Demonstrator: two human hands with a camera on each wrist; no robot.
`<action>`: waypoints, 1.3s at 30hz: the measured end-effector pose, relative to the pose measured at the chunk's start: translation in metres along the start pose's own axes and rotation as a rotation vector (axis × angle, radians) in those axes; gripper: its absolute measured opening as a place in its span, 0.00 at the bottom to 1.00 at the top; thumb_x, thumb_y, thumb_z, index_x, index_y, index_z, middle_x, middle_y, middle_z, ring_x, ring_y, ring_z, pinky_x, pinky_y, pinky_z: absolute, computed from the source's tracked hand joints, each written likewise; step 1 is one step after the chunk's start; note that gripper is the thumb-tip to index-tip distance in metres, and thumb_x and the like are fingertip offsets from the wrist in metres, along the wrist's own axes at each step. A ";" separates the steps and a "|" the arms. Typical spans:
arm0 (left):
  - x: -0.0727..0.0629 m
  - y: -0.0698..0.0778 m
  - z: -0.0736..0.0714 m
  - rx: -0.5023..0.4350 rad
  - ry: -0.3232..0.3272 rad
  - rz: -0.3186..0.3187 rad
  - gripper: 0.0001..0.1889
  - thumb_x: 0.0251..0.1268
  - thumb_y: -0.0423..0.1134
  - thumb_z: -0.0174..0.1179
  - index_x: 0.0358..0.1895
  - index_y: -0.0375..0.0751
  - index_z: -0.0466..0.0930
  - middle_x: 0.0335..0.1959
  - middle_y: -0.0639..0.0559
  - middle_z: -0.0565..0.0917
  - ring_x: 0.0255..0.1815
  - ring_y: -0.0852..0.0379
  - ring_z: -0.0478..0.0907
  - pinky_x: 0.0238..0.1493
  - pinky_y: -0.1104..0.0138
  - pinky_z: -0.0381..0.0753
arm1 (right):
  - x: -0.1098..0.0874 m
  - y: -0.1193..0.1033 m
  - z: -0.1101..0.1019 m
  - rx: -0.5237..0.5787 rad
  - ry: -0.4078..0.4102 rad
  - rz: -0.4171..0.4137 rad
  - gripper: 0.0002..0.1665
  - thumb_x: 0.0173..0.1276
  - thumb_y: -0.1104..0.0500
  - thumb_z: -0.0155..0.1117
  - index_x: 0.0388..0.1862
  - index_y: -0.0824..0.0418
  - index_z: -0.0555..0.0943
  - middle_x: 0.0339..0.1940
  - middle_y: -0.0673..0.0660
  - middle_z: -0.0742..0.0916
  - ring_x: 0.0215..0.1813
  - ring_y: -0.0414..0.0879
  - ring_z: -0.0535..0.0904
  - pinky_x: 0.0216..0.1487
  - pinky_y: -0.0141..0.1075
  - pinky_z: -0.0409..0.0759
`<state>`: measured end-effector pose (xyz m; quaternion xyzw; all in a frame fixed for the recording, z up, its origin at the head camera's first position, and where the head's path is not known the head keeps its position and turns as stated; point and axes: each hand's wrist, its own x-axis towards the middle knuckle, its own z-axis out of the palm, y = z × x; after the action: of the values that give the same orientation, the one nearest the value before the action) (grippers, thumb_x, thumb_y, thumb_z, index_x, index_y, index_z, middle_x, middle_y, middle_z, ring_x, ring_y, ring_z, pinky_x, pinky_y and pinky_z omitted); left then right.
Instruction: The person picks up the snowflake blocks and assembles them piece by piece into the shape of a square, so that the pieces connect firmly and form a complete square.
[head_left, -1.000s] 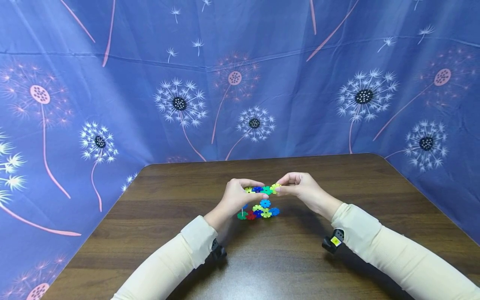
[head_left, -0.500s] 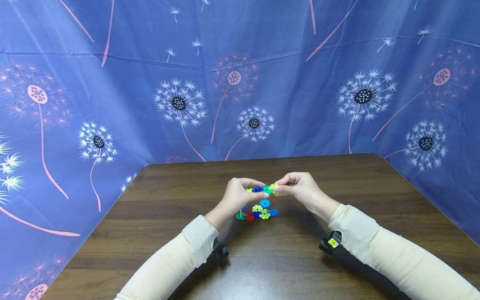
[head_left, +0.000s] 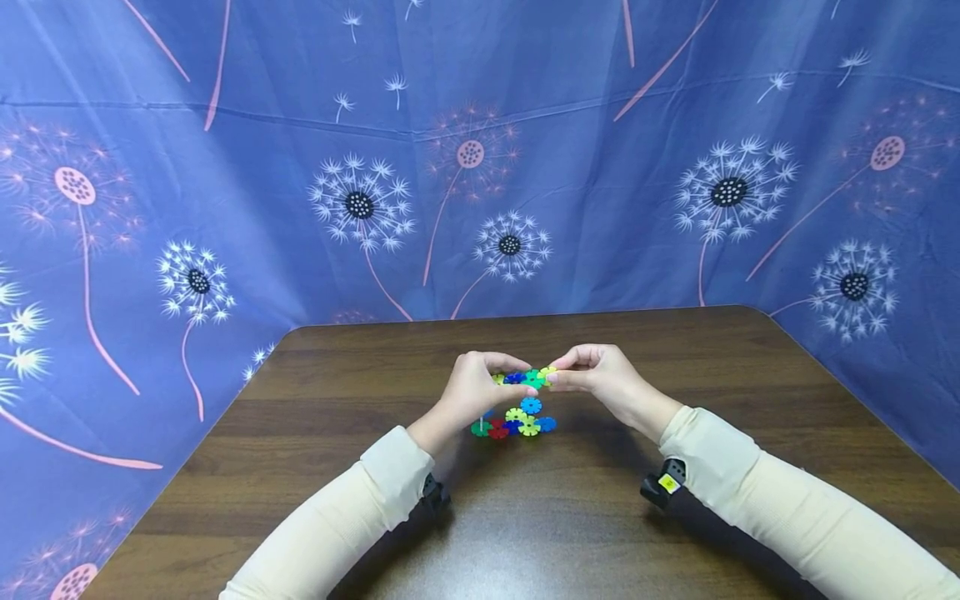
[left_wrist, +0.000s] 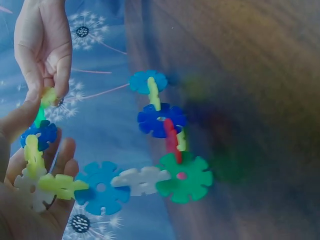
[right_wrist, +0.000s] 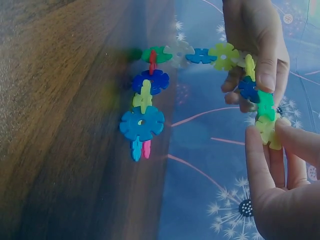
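Observation:
Colourful notched plastic discs, slotted together edge to edge, form a chain that bends round into an open frame. My left hand [head_left: 474, 387] grips its upper row, thumb in front at the green disc [right_wrist: 266, 105] and fingers behind. Beside that are a dark blue disc [left_wrist: 41, 134] and a yellow one. My right hand [head_left: 609, 382] pinches the yellow disc [right_wrist: 270, 131] at the row's right end between thumb and index finger, against the green disc's edge. Down the left side run a white disc [left_wrist: 141, 181] and a light blue disc [left_wrist: 102, 187], partly hidden by my left hand in the head view.
The frame's lower row, with a green disc [head_left: 482, 429], a red disc [head_left: 498, 429] and several others, is close over the brown wooden table [head_left: 525, 517]. A blue dandelion-print cloth [head_left: 600, 208] hangs behind the table's far edge. Both wrists wear black cameras [head_left: 660, 487].
The yellow disc and my right hand have shifted very slightly left toward the green disc. My left hand keeps its grip, and the frame has barely moved.

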<state>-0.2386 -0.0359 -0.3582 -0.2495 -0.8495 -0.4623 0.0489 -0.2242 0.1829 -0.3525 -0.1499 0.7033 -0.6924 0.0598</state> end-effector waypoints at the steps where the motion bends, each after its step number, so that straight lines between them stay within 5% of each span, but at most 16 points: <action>1: 0.001 0.002 -0.001 0.017 -0.011 0.013 0.17 0.46 0.49 0.76 0.42 0.52 0.88 0.38 0.57 0.89 0.34 0.64 0.80 0.32 0.68 0.80 | 0.000 0.000 0.000 0.001 0.001 0.000 0.06 0.61 0.70 0.67 0.31 0.60 0.84 0.30 0.48 0.89 0.36 0.41 0.87 0.44 0.35 0.84; 6: 0.003 0.013 -0.002 0.072 -0.053 0.055 0.18 0.47 0.49 0.76 0.44 0.52 0.87 0.39 0.60 0.88 0.40 0.66 0.83 0.42 0.70 0.82 | 0.000 -0.001 0.000 -0.005 0.005 -0.002 0.04 0.61 0.69 0.68 0.33 0.61 0.85 0.30 0.49 0.89 0.37 0.41 0.87 0.46 0.36 0.84; 13: 0.008 0.023 -0.003 0.097 -0.065 0.106 0.13 0.49 0.44 0.75 0.41 0.51 0.88 0.34 0.60 0.88 0.33 0.65 0.81 0.37 0.71 0.81 | 0.000 -0.004 0.001 -0.011 0.026 0.001 0.05 0.59 0.67 0.71 0.33 0.60 0.85 0.31 0.52 0.90 0.36 0.42 0.88 0.51 0.46 0.82; 19: 0.009 0.022 -0.008 0.076 -0.059 0.093 0.12 0.51 0.45 0.74 0.40 0.52 0.88 0.33 0.60 0.87 0.32 0.64 0.80 0.35 0.70 0.81 | 0.000 -0.005 -0.001 0.022 -0.018 0.012 0.06 0.61 0.69 0.68 0.36 0.61 0.83 0.31 0.50 0.89 0.37 0.42 0.87 0.45 0.37 0.84; 33: 0.000 0.004 -0.018 -0.158 0.041 0.055 0.13 0.51 0.43 0.74 0.41 0.49 0.86 0.38 0.55 0.87 0.37 0.60 0.82 0.37 0.66 0.82 | 0.020 0.009 -0.013 -0.105 -0.029 0.083 0.16 0.65 0.63 0.66 0.47 0.73 0.79 0.32 0.48 0.88 0.37 0.41 0.86 0.53 0.42 0.82; 39: -0.005 0.002 -0.021 -0.244 0.032 0.046 0.13 0.54 0.42 0.72 0.43 0.46 0.84 0.41 0.51 0.86 0.38 0.57 0.82 0.39 0.64 0.82 | 0.041 0.033 -0.011 -0.222 -0.044 0.149 0.18 0.64 0.65 0.66 0.49 0.77 0.78 0.38 0.59 0.88 0.42 0.51 0.86 0.52 0.44 0.82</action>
<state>-0.2361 -0.0543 -0.3464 -0.2655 -0.7803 -0.5647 0.0422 -0.2704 0.1817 -0.3794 -0.1180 0.7832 -0.6005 0.1096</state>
